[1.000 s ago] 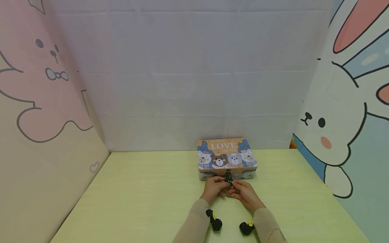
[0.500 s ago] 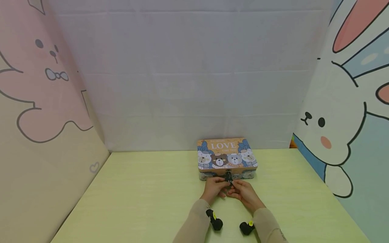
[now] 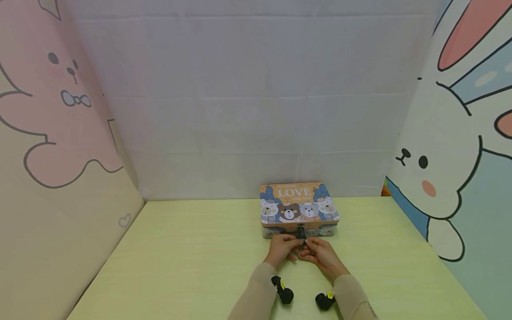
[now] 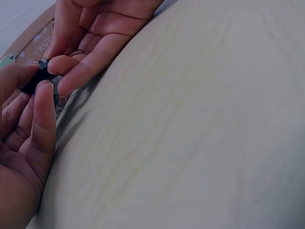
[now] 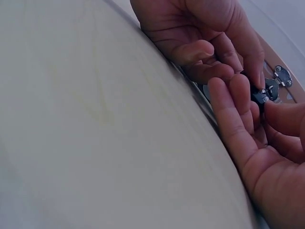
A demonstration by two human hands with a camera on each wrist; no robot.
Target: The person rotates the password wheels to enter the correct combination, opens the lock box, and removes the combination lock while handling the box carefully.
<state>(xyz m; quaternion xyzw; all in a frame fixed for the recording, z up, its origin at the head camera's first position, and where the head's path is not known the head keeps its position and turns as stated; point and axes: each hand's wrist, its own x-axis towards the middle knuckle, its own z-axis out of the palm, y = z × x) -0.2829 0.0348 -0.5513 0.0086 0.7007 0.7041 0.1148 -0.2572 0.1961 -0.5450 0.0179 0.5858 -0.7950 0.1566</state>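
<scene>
A tin box [image 3: 299, 202] with a "LOVE" lid and printed bears stands closed at the back of the table. A small black padlock [image 3: 301, 233] hangs at its front clasp. My left hand [image 3: 281, 250] holds the lock from the left between thumb and fingers. From the right, my right hand [image 3: 323, 257] pinches it too. In the left wrist view the padlock [image 4: 42, 70] shows small silver marks between the fingertips. The right wrist view shows the silver clasp [image 5: 282, 76] beside the padlock [image 5: 259, 95], which the fingers partly cover.
The pale yellow-green table [image 3: 192, 253] runs back to a white cloth wall [image 3: 256, 98]. Cartoon panels flank both sides. Black wrist cameras [image 3: 283, 291] sit by the sleeves.
</scene>
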